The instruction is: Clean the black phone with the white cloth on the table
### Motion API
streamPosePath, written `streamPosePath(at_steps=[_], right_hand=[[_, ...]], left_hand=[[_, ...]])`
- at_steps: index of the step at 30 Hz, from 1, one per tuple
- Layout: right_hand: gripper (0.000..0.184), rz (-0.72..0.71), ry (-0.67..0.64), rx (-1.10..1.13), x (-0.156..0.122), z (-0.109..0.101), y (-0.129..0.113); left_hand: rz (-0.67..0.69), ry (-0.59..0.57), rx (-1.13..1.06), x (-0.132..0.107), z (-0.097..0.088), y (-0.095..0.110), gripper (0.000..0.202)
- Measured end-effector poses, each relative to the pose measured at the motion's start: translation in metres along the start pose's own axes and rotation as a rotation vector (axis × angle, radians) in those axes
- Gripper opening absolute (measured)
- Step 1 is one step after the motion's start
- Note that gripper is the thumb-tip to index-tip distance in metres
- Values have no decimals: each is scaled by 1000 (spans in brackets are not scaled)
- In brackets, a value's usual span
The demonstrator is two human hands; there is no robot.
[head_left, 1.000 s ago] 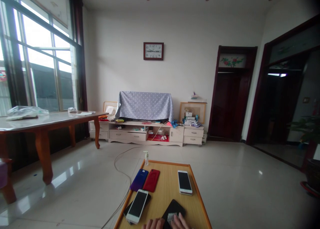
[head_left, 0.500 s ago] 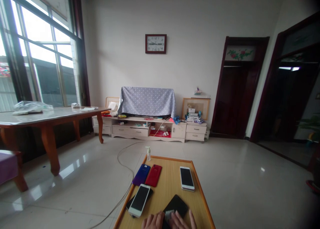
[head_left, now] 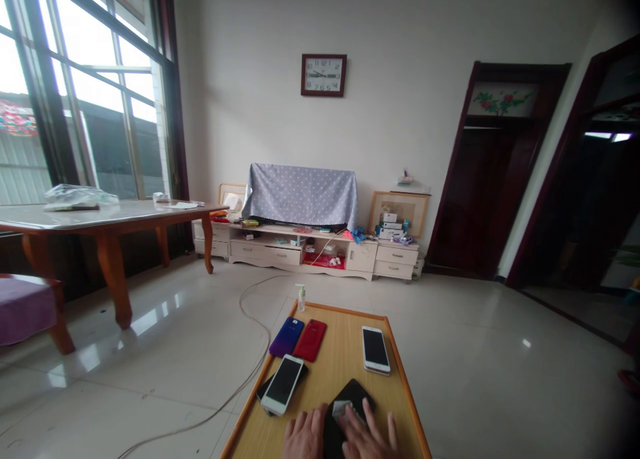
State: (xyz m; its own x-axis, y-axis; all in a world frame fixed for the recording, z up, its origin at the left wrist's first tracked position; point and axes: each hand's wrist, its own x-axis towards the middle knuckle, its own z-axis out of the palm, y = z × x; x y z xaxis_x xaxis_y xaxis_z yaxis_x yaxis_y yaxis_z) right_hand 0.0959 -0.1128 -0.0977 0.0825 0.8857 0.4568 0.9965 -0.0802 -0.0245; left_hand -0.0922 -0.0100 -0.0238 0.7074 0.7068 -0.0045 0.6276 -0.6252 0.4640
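A black phone (head_left: 357, 393) lies flat on the small wooden table. My left hand (head_left: 304, 435) grips its left edge, fingers close together and curled. Spread across the phone, my right hand (head_left: 367, 437) pins a small grey cloth (head_left: 341, 407) under its fingertips against the surface. To the left, a white phone (head_left: 283, 385) rests partly over a dark phone (head_left: 265, 388). Behind them a blue phone (head_left: 287, 337) and a red phone (head_left: 311, 341) lie side by side, backs up. Another white phone (head_left: 376, 349) is at the right, apparently on top of another thin item.
A pump bottle (head_left: 301, 299) stands at the far left corner of the table (head_left: 340, 352), which has a raised orange rim. A cable (head_left: 250, 372) runs over the floor on the left. Further off are a larger table (head_left: 125, 217) and a TV cabinet (head_left: 265, 251).
The cloth has slid slightly across the black phone under my right hand, whose fingers are now more spread. My left hand stays at the phone's edge. The camera view has shifted a little.
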Motion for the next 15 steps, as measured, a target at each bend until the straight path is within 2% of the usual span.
streamPosePath(at_steps=[2,4,8,10,13,15], right_hand=[[43,135,16,-26,6,-11,3],[41,177,43,-38,10,-11,-1],[38,-14,80,13,5,4,-15],[39,-60,30,54,4,1,-16],[40,83,-73,65,10,-17,-10],[41,218,-74,42,14,-22,-9]], left_hand=[[18,28,-25,0,4,-3,80],[15,42,-24,1,9,-8,82],[2,36,-9,4,18,-15,77],[12,48,-15,4,20,-16,78],[27,67,-20,4,20,-15,81],[37,68,-21,3,18,-14,82]])
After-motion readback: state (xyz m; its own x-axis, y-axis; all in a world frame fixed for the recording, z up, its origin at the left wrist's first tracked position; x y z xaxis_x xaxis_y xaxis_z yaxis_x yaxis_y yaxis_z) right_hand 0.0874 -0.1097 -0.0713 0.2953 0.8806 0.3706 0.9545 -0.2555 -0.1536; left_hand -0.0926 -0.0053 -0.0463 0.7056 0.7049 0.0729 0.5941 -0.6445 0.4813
